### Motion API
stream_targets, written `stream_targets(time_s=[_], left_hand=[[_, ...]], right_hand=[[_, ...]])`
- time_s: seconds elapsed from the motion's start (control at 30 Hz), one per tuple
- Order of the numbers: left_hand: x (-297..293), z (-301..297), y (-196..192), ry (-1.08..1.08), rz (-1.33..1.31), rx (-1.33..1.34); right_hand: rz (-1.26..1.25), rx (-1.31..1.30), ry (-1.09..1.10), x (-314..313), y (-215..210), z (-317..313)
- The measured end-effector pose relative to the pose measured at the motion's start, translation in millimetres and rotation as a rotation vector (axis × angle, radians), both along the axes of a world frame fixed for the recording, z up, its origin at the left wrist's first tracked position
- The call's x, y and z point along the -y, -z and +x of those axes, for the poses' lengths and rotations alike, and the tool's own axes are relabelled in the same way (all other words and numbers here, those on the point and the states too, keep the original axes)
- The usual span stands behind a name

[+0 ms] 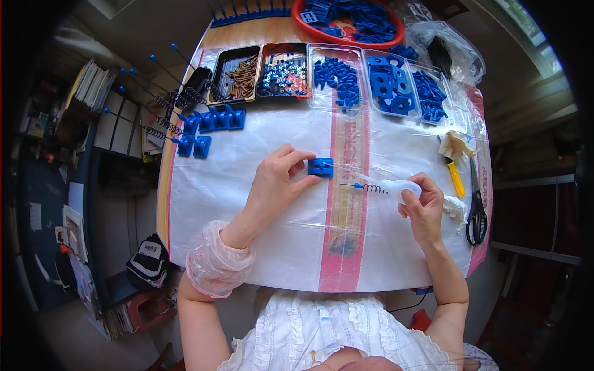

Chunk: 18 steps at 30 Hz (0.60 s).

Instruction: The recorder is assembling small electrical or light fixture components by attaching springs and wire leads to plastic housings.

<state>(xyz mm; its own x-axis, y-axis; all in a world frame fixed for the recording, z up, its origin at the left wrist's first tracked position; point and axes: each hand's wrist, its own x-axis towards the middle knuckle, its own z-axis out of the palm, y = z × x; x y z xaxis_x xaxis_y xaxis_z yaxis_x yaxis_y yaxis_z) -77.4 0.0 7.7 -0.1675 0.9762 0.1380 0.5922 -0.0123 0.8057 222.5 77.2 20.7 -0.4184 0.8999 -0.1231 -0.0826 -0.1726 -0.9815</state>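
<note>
Thumb and fingertips of my left hand (277, 175) pinch the left edge of a small blue plastic base (320, 167), held at the middle of the table. To its right, my right hand (423, 209) is closed around a white squeeze bottle (401, 189). From the bottle a black coil spring (375, 189) runs leftward to a blue tip (358, 185) and a thin needle, which points at the base but stays a short way from it. Several similar blue bases (213, 120) stand together at the far left, some carrying black springs and ball-topped rods.
Trays of bronze-coloured screws (241, 77), small nuts (283, 74), blue cone-like pieces (337, 77) and blue plates (391, 83) line the back. Behind them sits a red basin (395, 38) of blue parts. Black scissors (476, 219) and a yellow-handled tool (456, 178) lie at right.
</note>
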Motion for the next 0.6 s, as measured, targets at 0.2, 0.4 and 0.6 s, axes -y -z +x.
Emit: stream_targets(time_s=[0.2, 0.4, 0.6], left_hand=[[-1.1, 0.2, 0.5, 0.011, 0.015, -0.003], [-1.1, -0.7, 0.2, 0.013, 0.011, 0.004], [-0.1, -1.8, 3.1, 0.003, 0.001, 0.003]], right_hand=[[-0.022, -0.012, -0.01, -1.0, 0.8, -1.4], [0.007, 0.009, 0.006, 0.9, -1.3, -2.9], [0.048, 0.019, 0.017, 3.8, -4.1, -1.2]])
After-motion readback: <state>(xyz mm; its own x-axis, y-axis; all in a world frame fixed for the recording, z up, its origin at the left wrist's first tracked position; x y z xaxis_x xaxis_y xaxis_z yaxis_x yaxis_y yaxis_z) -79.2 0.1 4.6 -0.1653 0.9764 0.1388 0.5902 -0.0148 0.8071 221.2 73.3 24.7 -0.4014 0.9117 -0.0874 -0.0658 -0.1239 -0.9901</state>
